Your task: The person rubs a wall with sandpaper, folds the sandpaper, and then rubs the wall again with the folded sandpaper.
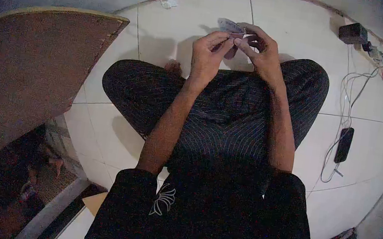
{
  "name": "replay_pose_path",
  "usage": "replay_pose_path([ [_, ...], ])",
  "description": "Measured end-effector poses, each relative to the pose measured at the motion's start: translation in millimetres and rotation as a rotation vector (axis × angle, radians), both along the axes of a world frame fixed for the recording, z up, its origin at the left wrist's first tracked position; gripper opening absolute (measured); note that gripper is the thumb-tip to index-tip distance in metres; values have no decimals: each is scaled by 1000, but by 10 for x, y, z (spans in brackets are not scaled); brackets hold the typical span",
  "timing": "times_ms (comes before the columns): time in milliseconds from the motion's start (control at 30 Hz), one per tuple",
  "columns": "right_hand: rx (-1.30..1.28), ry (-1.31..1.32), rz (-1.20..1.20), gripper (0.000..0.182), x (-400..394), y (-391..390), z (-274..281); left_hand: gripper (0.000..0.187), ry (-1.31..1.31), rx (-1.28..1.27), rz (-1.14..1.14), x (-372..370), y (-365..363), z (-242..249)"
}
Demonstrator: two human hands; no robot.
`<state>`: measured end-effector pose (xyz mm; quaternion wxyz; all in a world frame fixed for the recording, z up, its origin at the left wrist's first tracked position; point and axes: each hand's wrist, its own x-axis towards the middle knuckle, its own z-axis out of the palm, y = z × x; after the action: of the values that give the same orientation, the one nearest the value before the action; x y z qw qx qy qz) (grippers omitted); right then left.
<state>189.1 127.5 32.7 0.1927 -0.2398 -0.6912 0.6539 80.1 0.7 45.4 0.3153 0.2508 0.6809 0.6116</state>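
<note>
Between my two hands, above my crossed legs, is a small thin piece with a pale upper part bearing dark print (pixel 231 26). Its lower part looks reddish-brown, and I cannot make out its kind. My left hand (pixel 206 55) pinches it from the left with thumb and fingertips. From the other side my right hand (pixel 266 56) grips it, fingers curled behind and thumb in front. The fingers hide much of the piece.
White floor tiles (pixel 362 158) surround me. On the right lie a black phone-like device (pixel 344 145), thin cables (pixel 343 99) and a black adapter (pixel 353 33). A crumpled white scrap (pixel 169 2) lies near the wall; a brown panel (pixel 43 59) stands at left.
</note>
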Motion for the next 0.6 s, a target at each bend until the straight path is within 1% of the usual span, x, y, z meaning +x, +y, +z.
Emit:
replay_pose_path([
  [33, 0, -1, 1, 43, 4, -1, 17, 21, -1, 0, 1, 8, 0, 30],
  [100, 41, 27, -17, 37, 15, -4, 56, 21, -35, 10, 1, 24, -2, 92],
  [233, 7, 115, -25, 34, -2, -14, 37, 22, -65, 40, -28, 22, 13, 79],
  [300, 45, 5, -38, 37, -11, -14, 37, 22, 181, -54, 35, 59, 26, 132],
  [333, 45, 5, -38, 37, -19, -20, 37, 22, 181, -54, 35, 54, 29, 127],
  [400, -53, 110, -135, 36, -32, -34, 36, 19, 243, -102, 59, 41, 35, 115],
  [433, -53, 110, -135, 36, -28, -34, 51, 19, 243, -102, 59, 40, 31, 111],
  [500, 21, 20, -230, 34, -14, -35, 88, 19, 341, -110, 156, 37, 19, 104],
  [533, 21, 21, -230, 34, -10, -27, 60, 19, 341, -110, 156, 43, 14, 129],
  [600, 36, 24, -193, 31, 1, 7, -18, 21, 363, -199, 230, 53, 12, 184],
])
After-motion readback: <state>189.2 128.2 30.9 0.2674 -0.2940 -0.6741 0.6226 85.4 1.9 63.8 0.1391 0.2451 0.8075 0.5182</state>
